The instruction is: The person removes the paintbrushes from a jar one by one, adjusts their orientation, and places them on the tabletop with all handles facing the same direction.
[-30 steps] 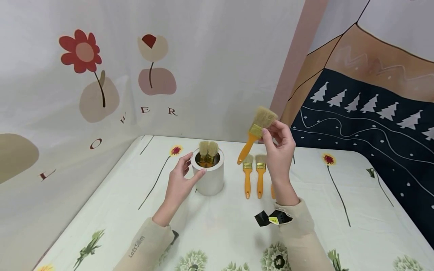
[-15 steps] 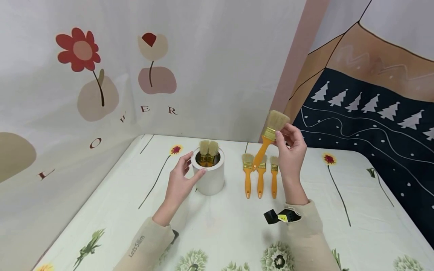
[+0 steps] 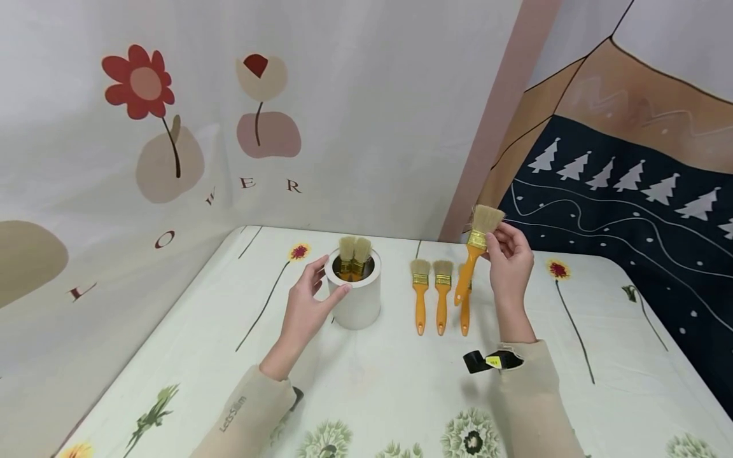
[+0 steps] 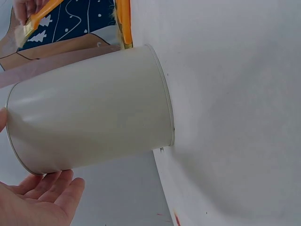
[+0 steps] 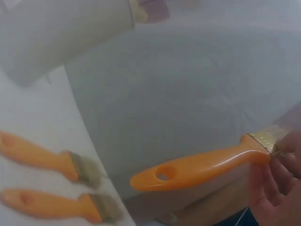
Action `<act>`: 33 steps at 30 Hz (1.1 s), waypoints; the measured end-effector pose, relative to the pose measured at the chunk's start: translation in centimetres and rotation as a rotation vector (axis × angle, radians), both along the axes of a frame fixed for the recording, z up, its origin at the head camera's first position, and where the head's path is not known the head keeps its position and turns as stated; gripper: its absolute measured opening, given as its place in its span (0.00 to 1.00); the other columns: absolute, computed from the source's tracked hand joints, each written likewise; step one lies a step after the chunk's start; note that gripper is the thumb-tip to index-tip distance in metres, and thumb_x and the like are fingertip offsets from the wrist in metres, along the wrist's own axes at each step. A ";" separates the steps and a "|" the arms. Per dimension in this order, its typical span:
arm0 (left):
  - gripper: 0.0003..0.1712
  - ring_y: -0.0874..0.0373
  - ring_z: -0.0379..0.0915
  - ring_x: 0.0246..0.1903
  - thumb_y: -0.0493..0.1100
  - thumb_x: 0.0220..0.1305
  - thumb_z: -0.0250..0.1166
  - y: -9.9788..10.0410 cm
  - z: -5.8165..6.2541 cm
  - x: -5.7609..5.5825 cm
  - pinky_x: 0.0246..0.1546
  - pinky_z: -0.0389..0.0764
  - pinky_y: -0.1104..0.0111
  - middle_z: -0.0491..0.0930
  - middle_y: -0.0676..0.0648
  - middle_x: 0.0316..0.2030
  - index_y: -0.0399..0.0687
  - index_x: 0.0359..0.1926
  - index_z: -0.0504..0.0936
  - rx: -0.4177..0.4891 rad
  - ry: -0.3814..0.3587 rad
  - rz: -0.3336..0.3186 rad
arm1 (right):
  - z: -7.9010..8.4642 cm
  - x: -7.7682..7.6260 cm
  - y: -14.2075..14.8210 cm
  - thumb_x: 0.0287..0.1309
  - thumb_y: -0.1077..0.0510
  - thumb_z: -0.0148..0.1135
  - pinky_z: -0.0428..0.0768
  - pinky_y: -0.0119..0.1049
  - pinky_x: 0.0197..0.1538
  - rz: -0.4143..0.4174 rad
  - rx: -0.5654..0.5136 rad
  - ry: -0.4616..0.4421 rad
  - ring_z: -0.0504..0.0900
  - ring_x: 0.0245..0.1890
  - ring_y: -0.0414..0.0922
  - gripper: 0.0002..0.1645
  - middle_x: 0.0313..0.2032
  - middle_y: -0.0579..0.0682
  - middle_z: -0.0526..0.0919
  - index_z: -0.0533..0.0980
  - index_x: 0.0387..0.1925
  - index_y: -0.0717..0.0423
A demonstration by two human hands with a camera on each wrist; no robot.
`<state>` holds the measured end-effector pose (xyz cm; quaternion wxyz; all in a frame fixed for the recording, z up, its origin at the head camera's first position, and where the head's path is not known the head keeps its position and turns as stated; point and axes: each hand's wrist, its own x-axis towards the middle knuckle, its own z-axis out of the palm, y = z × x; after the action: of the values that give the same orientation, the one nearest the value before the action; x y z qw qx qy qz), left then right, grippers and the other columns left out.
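My left hand (image 3: 309, 302) holds the rim of a white cylindrical container (image 3: 359, 308), thumb at the near side and fingers at the far left. Inside the container, two paintbrushes (image 3: 354, 249) stand bristles up. In the left wrist view, the container's wall (image 4: 89, 113) lies between thumb and fingers. To the right, my right hand (image 3: 511, 261) pinches a paintbrush (image 3: 469, 264) at its metal band, bristles up and orange handle down to the left. The right wrist view shows its orange handle (image 5: 197, 169) sticking out past the fingers.
Several-flower-printed white cloth (image 3: 389, 381) covers the table. A row of paintbrushes lies right of the container: a left brush (image 3: 420, 299), a middle brush (image 3: 441, 299) and a right brush (image 3: 465, 318), partly hidden behind the held one. Printed curtains (image 3: 372, 127) hang at the back.
My right hand has moved right and slightly down with the paintbrush, from above the left brushes to over the right one. My left hand stays on the container.
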<state>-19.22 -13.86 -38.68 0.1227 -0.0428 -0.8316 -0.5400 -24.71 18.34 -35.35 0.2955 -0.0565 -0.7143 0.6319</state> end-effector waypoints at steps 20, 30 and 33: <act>0.43 0.43 0.66 0.70 0.47 0.61 0.72 0.0 0.1 0.1 0.72 0.69 0.55 0.67 0.40 0.71 0.42 0.72 0.63 -0.019 -0.004 0.011 | -4.9 -2.2 5.4 0.70 0.56 0.57 0.83 0.18 0.32 -0.005 0.069 -0.478 0.75 0.27 0.25 0.23 0.32 0.36 0.78 0.72 0.63 0.59; 0.42 0.44 0.66 0.70 0.48 0.62 0.72 0.1 0.4 0.2 0.72 0.69 0.57 0.68 0.41 0.71 0.43 0.72 0.64 -0.015 -0.014 0.003 | -6.9 -2.8 6.2 0.73 0.53 0.54 0.78 0.18 0.27 0.038 0.158 -0.630 0.74 0.23 0.28 0.25 0.55 0.64 0.79 0.70 0.65 0.60; 0.42 0.44 0.66 0.70 0.48 0.62 0.72 0.1 0.4 0.2 0.73 0.69 0.57 0.67 0.41 0.71 0.43 0.72 0.64 -0.013 -0.017 0.006 | -7.4 -3.1 6.4 0.73 0.53 0.52 0.77 0.18 0.25 0.057 0.152 -0.669 0.74 0.24 0.30 0.26 0.56 0.62 0.78 0.68 0.67 0.59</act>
<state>-18.98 -13.79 -38.26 0.1168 -0.0367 -0.8361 -0.5347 -27.83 24.71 -42.76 0.0307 -0.2183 -0.8180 0.5313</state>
